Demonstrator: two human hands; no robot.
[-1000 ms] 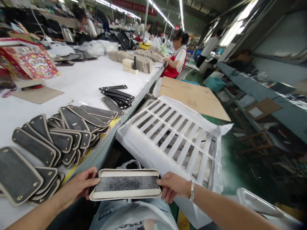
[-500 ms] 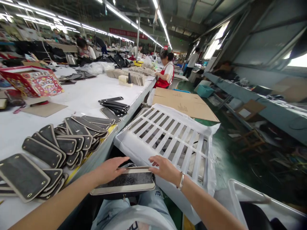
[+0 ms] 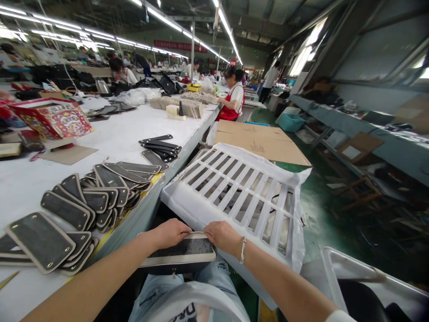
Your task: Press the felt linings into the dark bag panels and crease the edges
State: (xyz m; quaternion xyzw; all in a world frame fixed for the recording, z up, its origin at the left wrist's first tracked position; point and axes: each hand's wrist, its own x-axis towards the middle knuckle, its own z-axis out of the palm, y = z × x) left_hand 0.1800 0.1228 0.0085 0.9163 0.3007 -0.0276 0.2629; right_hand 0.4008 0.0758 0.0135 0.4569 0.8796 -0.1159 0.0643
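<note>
On my lap rests a dark bag (image 3: 181, 250) with cream trimmed edges and a small metal piece at its near side. My left hand (image 3: 172, 232) is closed, its fingertips pinching the bag's far edge. Close beside it, my right hand (image 3: 223, 236) grips the same edge near the right corner, fingers curled down out of sight. Left of me, overlapping dark panels (image 3: 67, 210) with pale borders and metal eyelets lie in a pile on the white table (image 3: 117, 134).
A slatted white plastic crate (image 3: 231, 192) stands just ahead, with a cardboard sheet (image 3: 261, 138) behind it. Black straps (image 3: 162, 147) lie near the table edge. At lower right is a grey bin (image 3: 368, 268). A worker in a red apron (image 3: 231, 105) sits further off.
My hands have closed from open, spread fingers onto the bag's far edge and moved nearer to each other. The view has shifted slightly.
</note>
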